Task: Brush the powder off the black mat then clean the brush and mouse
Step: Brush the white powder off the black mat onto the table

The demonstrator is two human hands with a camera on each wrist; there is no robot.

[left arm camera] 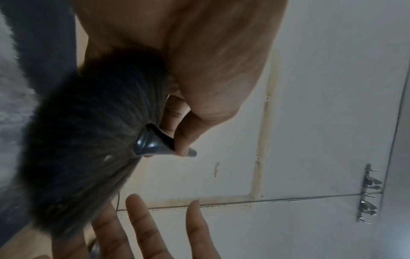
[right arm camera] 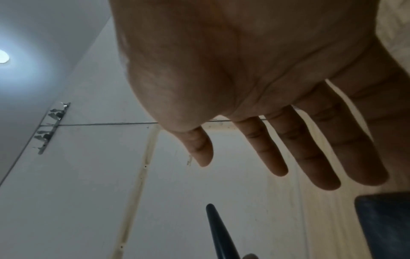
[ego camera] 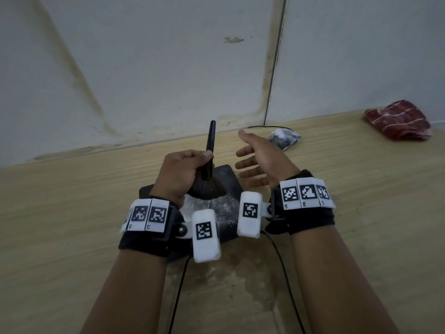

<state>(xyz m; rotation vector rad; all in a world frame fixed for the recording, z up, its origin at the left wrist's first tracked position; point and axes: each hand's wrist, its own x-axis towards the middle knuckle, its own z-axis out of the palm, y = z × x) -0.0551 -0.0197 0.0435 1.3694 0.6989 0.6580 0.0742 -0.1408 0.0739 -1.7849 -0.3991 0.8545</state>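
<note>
The left hand (ego camera: 179,175) grips the brush (ego camera: 209,165) near the base of its handle, handle pointing up and away, bristles hanging just above the black mat (ego camera: 226,186). The right hand (ego camera: 258,160) is spread beside the brush, palm turned toward it, holding nothing. Beneath and between both wrists, the mat lies on the tabletop (ego camera: 72,213) with white powder (ego camera: 226,210) across its near half. Beyond the right hand sits the dusty mouse (ego camera: 284,139); farther right, a red cloth (ego camera: 398,124).
</note>
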